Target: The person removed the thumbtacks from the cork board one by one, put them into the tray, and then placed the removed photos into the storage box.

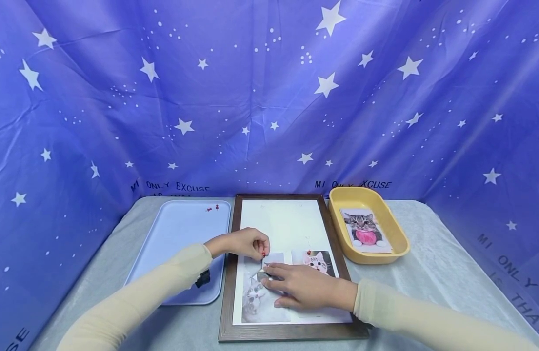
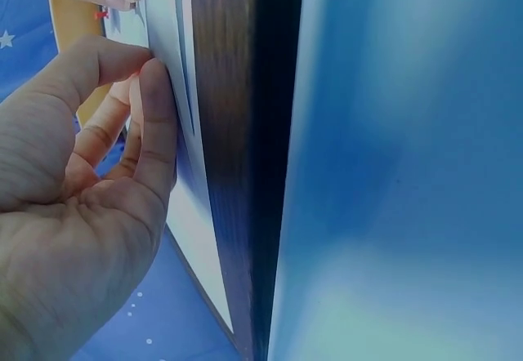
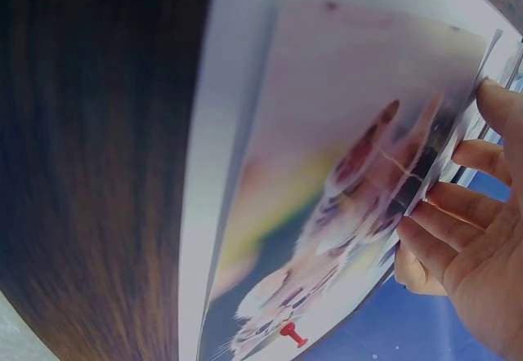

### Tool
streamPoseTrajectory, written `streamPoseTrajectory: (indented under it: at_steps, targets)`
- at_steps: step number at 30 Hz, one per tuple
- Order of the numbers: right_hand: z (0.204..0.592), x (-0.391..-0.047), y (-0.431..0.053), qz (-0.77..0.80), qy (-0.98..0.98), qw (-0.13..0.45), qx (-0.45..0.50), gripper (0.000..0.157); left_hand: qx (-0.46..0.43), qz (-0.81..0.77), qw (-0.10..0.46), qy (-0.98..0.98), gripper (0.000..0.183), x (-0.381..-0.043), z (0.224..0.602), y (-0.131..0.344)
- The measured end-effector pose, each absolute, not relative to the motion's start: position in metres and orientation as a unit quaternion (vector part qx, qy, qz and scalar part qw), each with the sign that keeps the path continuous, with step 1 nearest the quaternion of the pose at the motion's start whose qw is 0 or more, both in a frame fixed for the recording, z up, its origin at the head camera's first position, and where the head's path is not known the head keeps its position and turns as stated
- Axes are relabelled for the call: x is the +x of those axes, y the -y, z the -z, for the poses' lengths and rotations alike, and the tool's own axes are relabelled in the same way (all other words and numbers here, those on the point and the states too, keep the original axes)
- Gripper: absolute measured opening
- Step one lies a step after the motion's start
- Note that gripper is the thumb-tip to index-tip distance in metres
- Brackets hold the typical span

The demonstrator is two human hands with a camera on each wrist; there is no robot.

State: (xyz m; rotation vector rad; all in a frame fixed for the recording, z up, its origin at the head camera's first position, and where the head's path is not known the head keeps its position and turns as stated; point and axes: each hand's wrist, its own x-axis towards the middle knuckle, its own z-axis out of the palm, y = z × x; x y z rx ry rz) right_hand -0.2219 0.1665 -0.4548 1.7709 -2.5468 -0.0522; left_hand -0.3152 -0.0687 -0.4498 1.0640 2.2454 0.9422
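A white board point(image 1: 280, 219) in a brown wooden frame point(image 1: 226, 302) lies on the table. On its lower left is a photo of a pale cat point(image 1: 267, 312). My left hand point(image 1: 248, 243) pinches a red push pin point(image 1: 264, 253) at that photo's top edge; in the left wrist view the fingertips hide the pin. With fairly straight, spread fingers, my right hand point(image 1: 310, 286) rests on the photo. Beside it lies a second cat photo point(image 1: 325, 262), partly covered by the right hand, with another red push pin point(image 3: 292, 334) at its top.
Left of the board is a light blue tray point(image 1: 181, 234) with two red push pins point(image 1: 217, 207) near its far right corner. A yellow basket point(image 1: 400, 236) stands to the right, holding a photo of a cat with a pink ball point(image 1: 365, 234). A starry blue curtain point(image 1: 260, 97) hangs behind.
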Motion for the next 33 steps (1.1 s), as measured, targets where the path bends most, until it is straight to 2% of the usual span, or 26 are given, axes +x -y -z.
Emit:
streamPoseTrajectory:
  at_steps: [18,33]
  targets:
    - [0.4554,-0.2225,-0.1665,0.015,0.818,0.026,0.574,0.051,0.390,-0.351,0.263,-0.810,0.009,-0.3178,0.4518,0.0743]
    - [0.4542,-0.2214,-0.1660,0.012,0.823,0.009,0.567,0.052,0.380,-0.363,0.268,-0.808,0.007,-0.3174,0.4537,0.0753]
